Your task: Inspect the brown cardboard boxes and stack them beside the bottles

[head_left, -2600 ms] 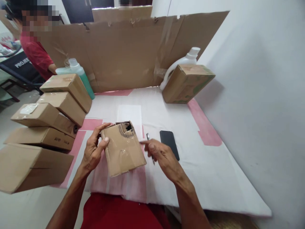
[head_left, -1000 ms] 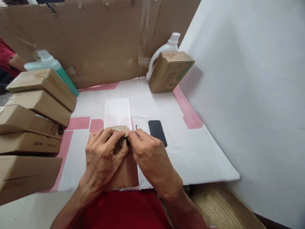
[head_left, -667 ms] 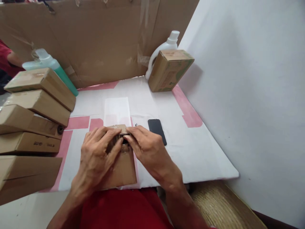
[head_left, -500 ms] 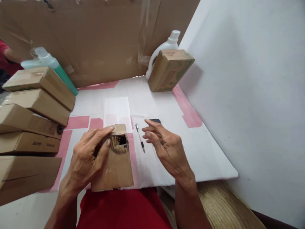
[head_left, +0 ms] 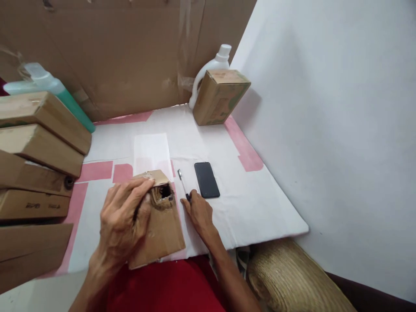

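Observation:
A brown cardboard box [head_left: 162, 232] with a ragged, dark-edged hole near its far end sits at the table's near edge. My left hand [head_left: 125, 216] grips its far left side, thumb by the hole and fingers over the top edge. A pen [head_left: 183, 183] with a silver cap end and a black grip lies on the tabletop beside the box. My right hand [head_left: 199, 212] closes thumb and fingers on the pen's black grip; the tip is hidden. Just beyond that hand lies a black phone [head_left: 207, 180].
Several cardboard boxes [head_left: 35, 203] line the left side, with a green-liquid bottle [head_left: 69, 99] behind. A taped cardboard panel [head_left: 113, 56] stands at the back. A white jug [head_left: 212, 65] and another box [head_left: 221, 97] stand back right, near the wall [head_left: 341, 130]. A woven seat [head_left: 292, 277] is lower right.
My right hand has come down from over the phone onto the pen, uncovering the phone. The box has turned slightly under my left hand. The whole view has shifted a little.

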The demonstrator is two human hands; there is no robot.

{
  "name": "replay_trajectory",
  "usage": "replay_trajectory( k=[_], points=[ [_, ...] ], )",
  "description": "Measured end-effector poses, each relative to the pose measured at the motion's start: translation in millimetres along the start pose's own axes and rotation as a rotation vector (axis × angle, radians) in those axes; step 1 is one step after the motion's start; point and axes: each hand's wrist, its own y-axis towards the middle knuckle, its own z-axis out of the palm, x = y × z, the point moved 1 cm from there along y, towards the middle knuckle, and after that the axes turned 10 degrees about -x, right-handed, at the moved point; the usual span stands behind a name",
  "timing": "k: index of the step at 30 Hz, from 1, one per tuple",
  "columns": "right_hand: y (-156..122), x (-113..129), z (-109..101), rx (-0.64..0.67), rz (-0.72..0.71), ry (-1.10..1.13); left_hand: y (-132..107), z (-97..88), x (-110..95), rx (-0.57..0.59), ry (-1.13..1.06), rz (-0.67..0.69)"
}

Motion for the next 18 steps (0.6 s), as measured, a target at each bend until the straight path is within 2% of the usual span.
replay_trajectory(
  k=[3,5,8,10,11,14,18],
  points=[
    [14.1,0.7,4.9,-0.018,0.018,0.223,0.6,2.2,-4.2,-0.002,-0.026,0.004],
    [18.1,1.6,-4.4,-0.038,0.007,0.382,0.4,1.6,-3.6,-0.008,-0.062,-0.03],
    [11.7,13.5,-37.3,-0.172,-0.019,0.893,0.3,0.3,-1.2,-0.016,-0.112,-0.074],
    [0.7,29.4,-63.7,-0.271,-0.105,1.229,0.7,0.4,-0.1,-0.013,-0.121,-0.08],
    [-5.6,38.9,-75.2,-0.293,-0.172,1.318,0.9,0.7,0.1,-0.009,-0.122,-0.082],
    [-22.2,65.2,-96.4,-0.306,-0.343,1.394,0.5,1.9,-0.1,0.008,-0.124,-0.094],
    [-30.0,81.5,-99.6,-0.363,-0.512,1.237,-2.3,3.1,-1.4,0.008,-0.121,-0.084]
  ],
)
